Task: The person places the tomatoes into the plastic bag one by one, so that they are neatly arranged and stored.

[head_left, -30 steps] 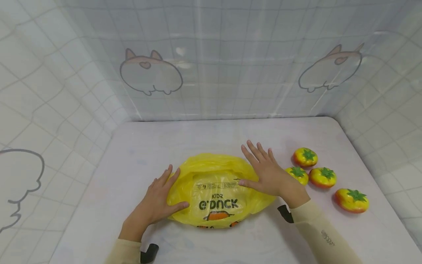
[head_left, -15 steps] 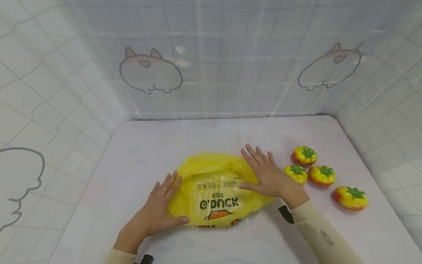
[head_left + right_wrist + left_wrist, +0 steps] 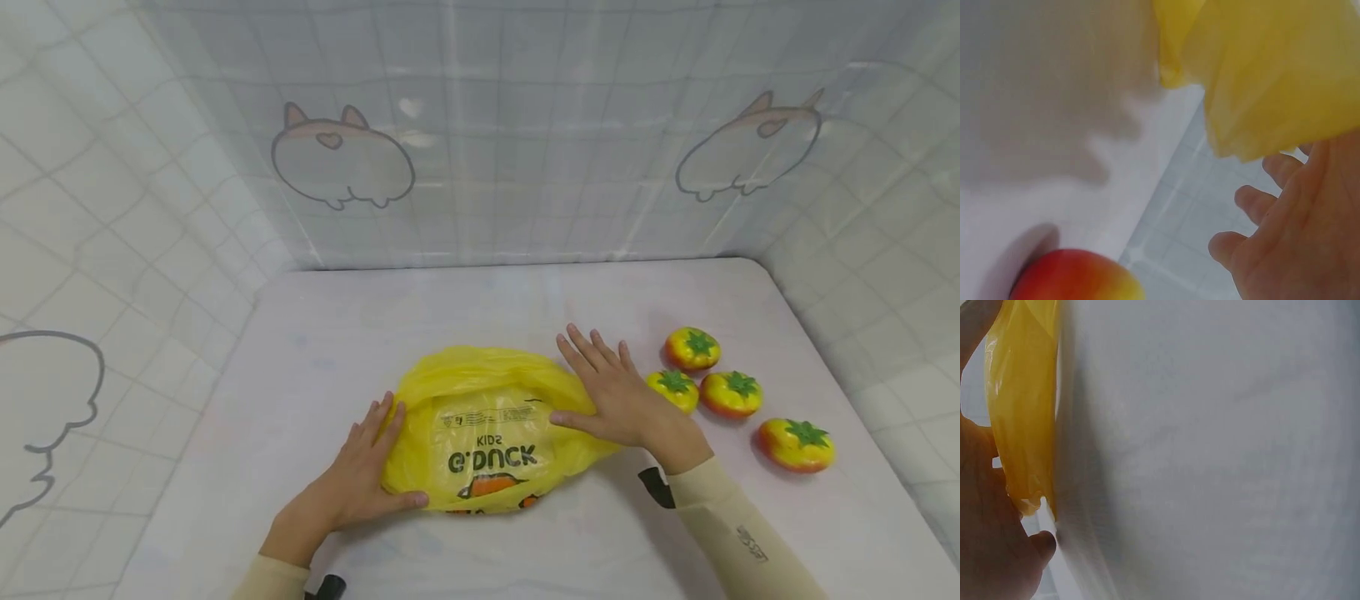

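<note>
A yellow plastic bag (image 3: pixel 487 433) with black "G.DUCK KIDS" lettering, upside down to me, and orange print lies on the table in the head view. My left hand (image 3: pixel 358 483) is at its left edge, fingers spread and thumb along the near left corner. At the bag's right side my right hand (image 3: pixel 618 404) has its fingers spread, with the thumb over the printed face. Yellow film (image 3: pixel 1022 406) stands beside the left hand in the left wrist view. In the right wrist view, film (image 3: pixel 1272 75) hangs over the right palm (image 3: pixel 1310 231). Neither hand grips it.
Several glossy yellow-red toy fruits with green leafy tops, persimmon-like, lie right of the right hand: a far one (image 3: pixel 692 348), a middle one (image 3: pixel 731 395), and a near one (image 3: pixel 797 446). Another fruit (image 3: pixel 675 392) sits close beside the right hand. A patterned curtain (image 3: pixel 525 167) borders the table.
My left hand has come slightly nearer to me along the bag's left edge. My right hand has shifted a little to the right. The printed face has shifted slightly left.
</note>
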Available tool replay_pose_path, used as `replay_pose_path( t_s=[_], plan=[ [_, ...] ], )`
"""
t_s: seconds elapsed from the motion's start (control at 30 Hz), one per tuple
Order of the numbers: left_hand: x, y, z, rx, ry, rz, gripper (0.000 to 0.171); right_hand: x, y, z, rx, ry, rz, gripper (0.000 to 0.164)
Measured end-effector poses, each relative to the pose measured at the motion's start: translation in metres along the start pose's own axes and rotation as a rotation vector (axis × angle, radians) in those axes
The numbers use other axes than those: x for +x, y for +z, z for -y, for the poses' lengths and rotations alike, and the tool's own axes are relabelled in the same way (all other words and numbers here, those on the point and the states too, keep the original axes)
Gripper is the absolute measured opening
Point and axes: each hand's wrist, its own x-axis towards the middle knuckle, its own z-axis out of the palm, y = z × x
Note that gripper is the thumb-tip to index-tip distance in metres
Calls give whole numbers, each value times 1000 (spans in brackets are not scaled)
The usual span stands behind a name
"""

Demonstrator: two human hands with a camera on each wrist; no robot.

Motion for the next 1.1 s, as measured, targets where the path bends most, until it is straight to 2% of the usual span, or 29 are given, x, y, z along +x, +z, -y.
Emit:
replay_pose_path(
  t_s=[0.47, 0.7, 0.87, 1.1],
  plan=[
    [3, -2, 5, -14, -13, 33, 133, -18, -15, -8, 30, 20, -60, 109],
    [3, -5, 3, 3, -6, 37, 131, -38, -23, -14, 34, 69, -95, 109],
    [1, -9, 2, 56, 10, 20, 125, -55, -32, -19, 52, 106, -110, 108],
    [-2, -16, -5, 82, -1, 11, 121, -73, -40, -27, 66, 64, -205, 109]
  ],
)
